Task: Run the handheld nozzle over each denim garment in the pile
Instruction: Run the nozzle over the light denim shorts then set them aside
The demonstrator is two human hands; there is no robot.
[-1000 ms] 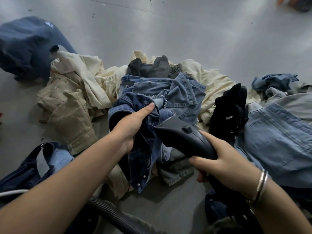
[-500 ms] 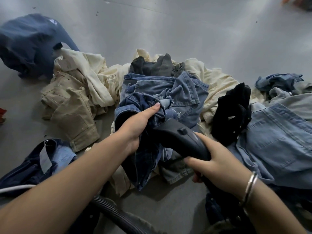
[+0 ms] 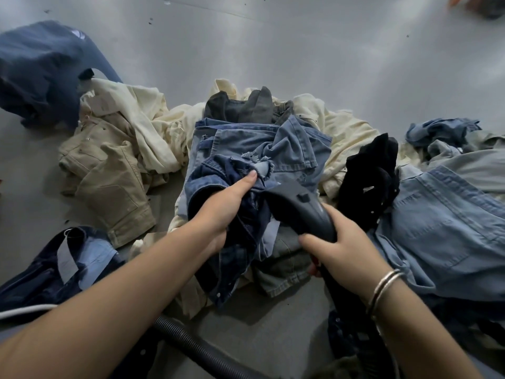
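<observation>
I see my right hand (image 3: 345,254) with its grip wrapped tight round the handle of the dark nozzle (image 3: 299,207). The nozzle is long. Its long side runs from my right hand, low and to the right, up and to the left, so its head points at the dark blue denim jacket (image 3: 232,255). The head touches that jacket in the middle of the pile.

My left hand (image 3: 222,212) has its grip bunched on the dark blue denim jacket, with the thumb lying straight on top. The jacket hangs down from my hand, and its snaps show at the bottom edge.

Under it lies a lighter pair of blue jeans (image 3: 262,143). A tan jacket (image 3: 109,176) sits to the left on the grey floor (image 3: 300,50). A black ribbed hose (image 3: 196,348) runs along the floor near me. Two bangles (image 3: 385,287) are on my right wrist.
</observation>
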